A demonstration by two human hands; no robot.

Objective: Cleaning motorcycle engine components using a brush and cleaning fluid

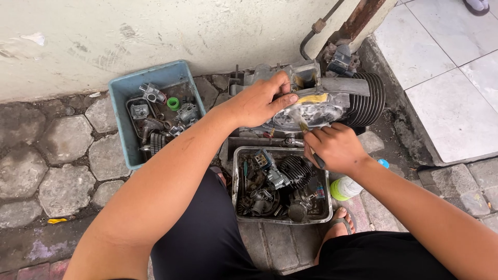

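Grey engine casing (311, 111) | left hand (259, 101) pressed palm-down on top, gripping nothing | right hand (334, 148) fisted around brush (303, 127), bristles on casing

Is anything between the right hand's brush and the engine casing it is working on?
Nothing visible. The right hand holds the brush with its bristles already against the engine casing, and the left hand rests on the casing's top, left of the brushed spot.

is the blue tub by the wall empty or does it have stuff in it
Not empty. The blue tub holds several small metal engine parts and a green ring, though some of its floor near the back shows bare.
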